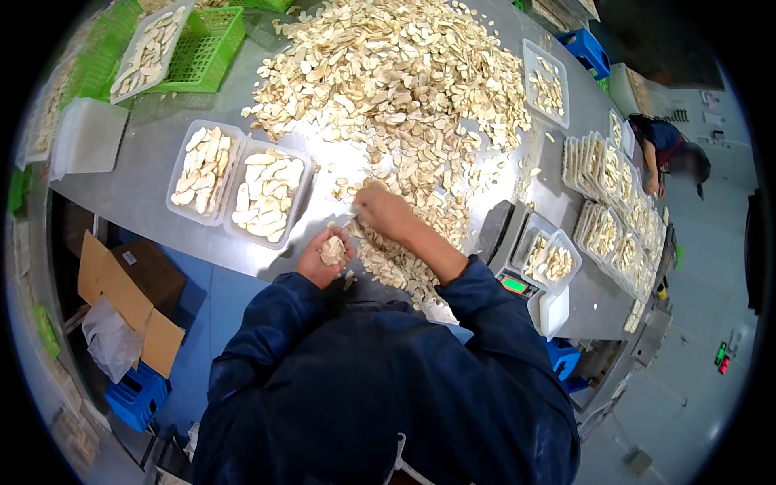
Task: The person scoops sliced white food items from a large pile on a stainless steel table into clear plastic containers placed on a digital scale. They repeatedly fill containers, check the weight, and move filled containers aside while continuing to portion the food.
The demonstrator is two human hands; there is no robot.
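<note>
A broad heap of pale dried slices [388,66], perhaps mushroom, covers the middle of the metal table [151,145]. My left hand [321,257] is cupped palm up near the front edge, with a small clump of slices [332,250] in it. Just beyond it, my right hand [379,209] reaches down at the left side of the spread slices, its fingers curled and slightly blurred; whether they pinch a slice is hidden. Left of my hands sit two clear plastic trays side by side, a nearer tray [306,182] and a farther tray [176,182], both filled with larger slices.
At right stands a digital scale [503,260] bearing trays of slices. Beyond it are many stacked filled trays [612,176] and a person [667,151]. Green crates [206,54] and stacked empty trays [88,136] occupy the left. A cardboard box [121,291] is below the edge.
</note>
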